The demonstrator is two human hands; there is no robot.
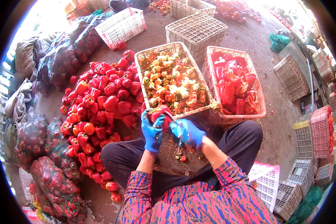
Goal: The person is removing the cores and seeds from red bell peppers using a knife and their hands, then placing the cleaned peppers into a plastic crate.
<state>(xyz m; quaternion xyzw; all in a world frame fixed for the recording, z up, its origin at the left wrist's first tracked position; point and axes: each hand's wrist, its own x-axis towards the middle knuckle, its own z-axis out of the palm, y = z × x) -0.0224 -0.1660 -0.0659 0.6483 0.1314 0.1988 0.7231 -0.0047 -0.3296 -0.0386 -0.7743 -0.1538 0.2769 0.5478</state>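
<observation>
In front of me a red bell pepper (162, 111) is gripped in my left hand (152, 131), whose blue-gloved fingers wrap round it. My right hand (187, 132), also blue-gloved, is closed against the pepper's right side. What its fingers hold is hidden, though a thin edge shows between hand and pepper. Just beyond both hands stands a crate of pepper cores (175, 84), pale and green with stem ends. To its right, another crate (260, 108) holds opened red pepper pieces (233, 84). A large heap of whole red peppers (100, 100) lies on my left.
Net sacks of peppers (58, 183) line the left side. An upturned crate (196, 31) and a white-pink crate (121, 28) stand farther off. Several stacked crates (319, 134) are along the right, with a white crate (265, 183) beside me. Scraps (183, 158) lie between my legs.
</observation>
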